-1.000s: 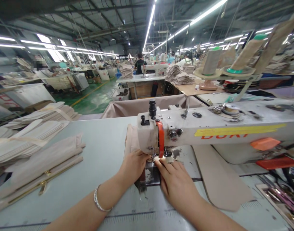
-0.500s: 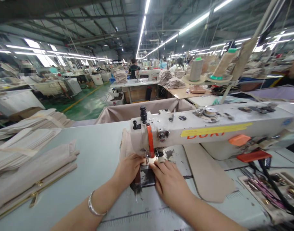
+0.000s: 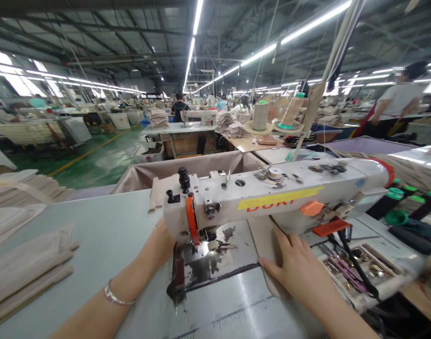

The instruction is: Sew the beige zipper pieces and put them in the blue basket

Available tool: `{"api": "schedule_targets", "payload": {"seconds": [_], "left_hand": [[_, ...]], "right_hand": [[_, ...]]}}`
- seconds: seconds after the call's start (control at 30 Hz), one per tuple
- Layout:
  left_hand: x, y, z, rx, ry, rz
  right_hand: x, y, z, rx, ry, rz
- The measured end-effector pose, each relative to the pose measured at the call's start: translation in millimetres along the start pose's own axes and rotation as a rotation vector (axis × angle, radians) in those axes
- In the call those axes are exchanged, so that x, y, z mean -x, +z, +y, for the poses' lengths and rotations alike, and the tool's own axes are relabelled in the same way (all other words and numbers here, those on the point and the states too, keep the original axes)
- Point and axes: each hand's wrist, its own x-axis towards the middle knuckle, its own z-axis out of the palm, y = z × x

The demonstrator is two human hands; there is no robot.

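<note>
My left hand [image 3: 161, 244] reaches along the left side of the sewing machine [image 3: 222, 190]. Its fingers are hidden behind the machine's head, so I cannot tell whether they hold anything. Past them, a beige fabric piece [image 3: 158, 190] lies at the table's far edge, partly behind the machine. With thumb and fingers apart, my right hand [image 3: 296, 259] rests on a flat beige panel [image 3: 263, 235] beneath the machine arm. The metal plate [image 3: 215, 261] under the needle area shows bare, with worn dark patches.
Stacked beige pieces [image 3: 31, 268] lie at left. A tray [image 3: 363, 273] of tools and metal parts sits at right, near several thread cones [image 3: 392, 195]. Behind the machine hangs a fabric-lined bin [image 3: 187, 167]. A person [image 3: 399, 101] stands at far right.
Both hands have left the needle area: my left moved back beside the machine head, my right moved right onto the panel. The fabric piece sits farther back. The view has turned right.
</note>
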Motion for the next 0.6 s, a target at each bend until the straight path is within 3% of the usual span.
{"api": "schedule_targets", "payload": {"seconds": [0.13, 0.3, 0.4, 0.6], "left_hand": [[34, -8.2, -3, -0.165, 0.041, -0.086], [80, -6.7, -1, -0.354, 0.088, -0.103], [86, 0.1, 4, -0.354, 0.129, -0.080], [83, 7.1, 3, -0.371, 0.199, -0.044]], "right_hand": [[-4, 3, 0, -0.117, 0.051, -0.035], [3, 4, 12, -0.285, 0.056, 0.132], [5, 7, 20, -0.202, 0.058, 0.147], [-2, 5, 12, 0.040, -0.048, 0.033]]}}
